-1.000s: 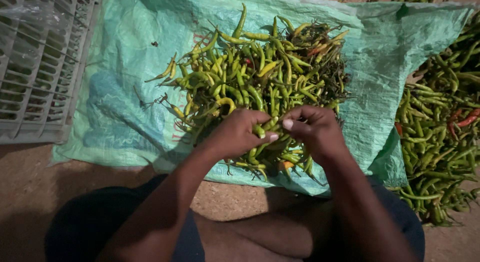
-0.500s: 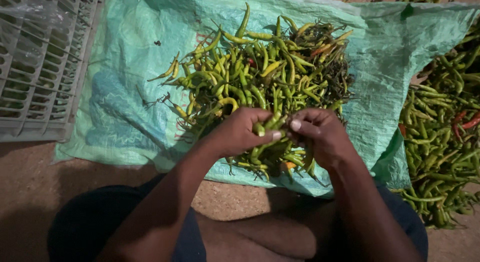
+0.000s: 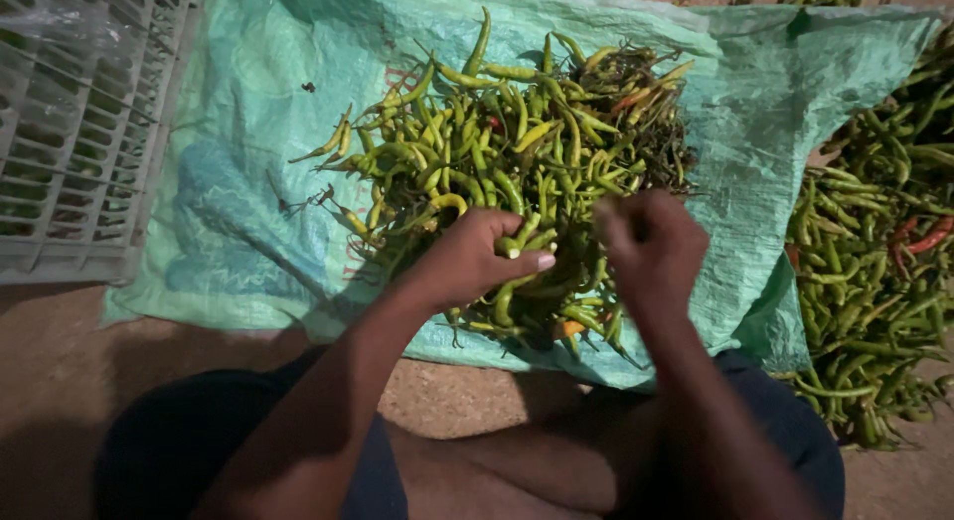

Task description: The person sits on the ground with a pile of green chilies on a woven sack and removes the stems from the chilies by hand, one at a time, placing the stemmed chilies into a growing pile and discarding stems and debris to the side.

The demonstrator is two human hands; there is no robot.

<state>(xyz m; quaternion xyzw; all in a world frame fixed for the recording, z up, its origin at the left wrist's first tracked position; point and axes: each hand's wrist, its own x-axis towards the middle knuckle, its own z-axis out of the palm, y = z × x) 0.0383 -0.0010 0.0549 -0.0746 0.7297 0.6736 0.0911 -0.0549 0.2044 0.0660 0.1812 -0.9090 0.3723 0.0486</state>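
While a person sits on the floor, the left hand [image 3: 472, 257] closes its fingers on green chillies at 6 o'clock of a pile [image 3: 517, 152] on a green sack [image 3: 229, 222]. The right hand [image 3: 651, 244] is a blurred fist; whether it holds anything cannot be told. A second heap [image 3: 874, 272] lies at 3 o'clock, a grey crate [image 3: 70, 133] at 9. Most of the pile looks unsorted

The two hands were touching a moment ago, fingertips together over the green chili peppers [image 3: 507, 152]. Now they have come apart. The right hand [image 3: 651, 244] has pulled away to the side and looks blurry. The left hand [image 3: 475, 257] now holds a green chili [image 3: 527, 234] by itself.
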